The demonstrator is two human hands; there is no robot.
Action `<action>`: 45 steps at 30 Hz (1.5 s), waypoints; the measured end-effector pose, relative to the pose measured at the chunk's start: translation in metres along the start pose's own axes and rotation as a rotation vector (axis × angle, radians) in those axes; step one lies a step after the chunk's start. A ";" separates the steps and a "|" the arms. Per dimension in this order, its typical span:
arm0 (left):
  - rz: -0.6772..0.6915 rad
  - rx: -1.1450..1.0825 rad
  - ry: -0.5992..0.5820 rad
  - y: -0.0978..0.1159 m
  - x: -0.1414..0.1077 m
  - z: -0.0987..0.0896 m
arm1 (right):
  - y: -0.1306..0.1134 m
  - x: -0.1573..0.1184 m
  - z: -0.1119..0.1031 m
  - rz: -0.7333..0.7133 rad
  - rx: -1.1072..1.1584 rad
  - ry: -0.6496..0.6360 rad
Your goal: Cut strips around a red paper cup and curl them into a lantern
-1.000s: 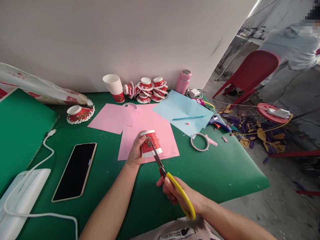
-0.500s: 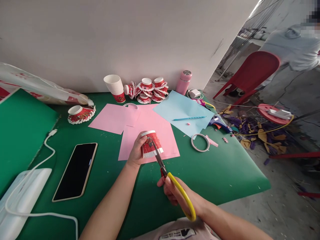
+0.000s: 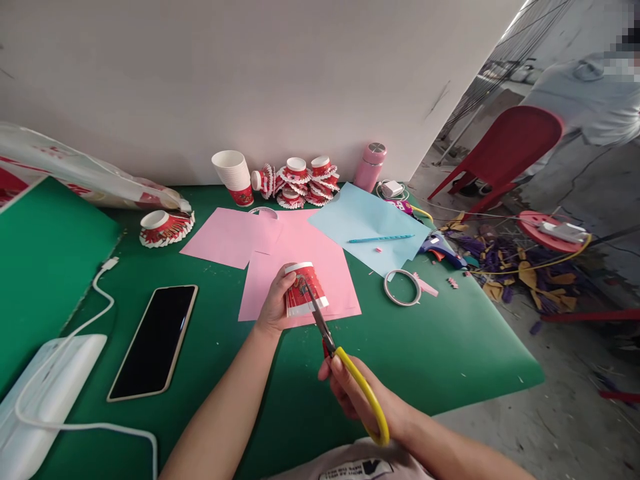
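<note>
A red paper cup with a white rim lies on its side in my left hand, whose fingers wrap its left side. Thin cut strips show along the cup's lower left edge. My right hand is closed on scissors with yellow and red handles. The blades reach up over the cup's printed side, the tips near its middle. Both hands are above the front of the pink paper on the green table.
Fringed cups, stacked cups and a pink bottle stand by the wall. Blue paper, a tape roll and a glue gun are right; a phone lies left. A person is beyond a red chair.
The whole view has shifted slightly, so the table's things appear a little further right. Both hands keep nearly the same pose, with the cup and scissors still held.
</note>
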State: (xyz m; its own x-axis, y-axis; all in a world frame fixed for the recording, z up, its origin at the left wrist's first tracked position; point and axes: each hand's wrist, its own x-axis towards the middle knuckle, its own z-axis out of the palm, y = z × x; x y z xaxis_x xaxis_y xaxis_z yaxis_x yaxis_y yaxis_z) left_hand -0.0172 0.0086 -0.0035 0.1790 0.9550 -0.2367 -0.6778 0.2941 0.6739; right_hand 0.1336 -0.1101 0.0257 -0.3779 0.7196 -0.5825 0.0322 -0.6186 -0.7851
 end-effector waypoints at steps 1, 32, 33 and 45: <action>-0.001 0.001 0.002 0.000 0.000 0.000 | 0.001 0.000 0.000 -0.007 -0.008 0.003; -0.003 0.000 -0.019 -0.001 -0.001 -0.001 | 0.010 0.002 0.003 -0.058 -0.001 -0.035; -0.004 0.001 -0.019 -0.001 -0.001 -0.001 | 0.010 0.002 0.003 -0.061 -0.005 -0.037; 0.012 0.012 -0.008 -0.001 0.000 -0.001 | 0.009 0.002 0.005 -0.028 0.040 -0.056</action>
State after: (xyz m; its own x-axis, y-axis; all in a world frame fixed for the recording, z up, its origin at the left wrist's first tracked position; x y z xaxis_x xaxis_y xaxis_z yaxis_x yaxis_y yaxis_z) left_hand -0.0173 0.0080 -0.0052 0.1764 0.9587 -0.2233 -0.6710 0.2831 0.6852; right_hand 0.1283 -0.1164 0.0188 -0.4297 0.7187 -0.5467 -0.0161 -0.6114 -0.7911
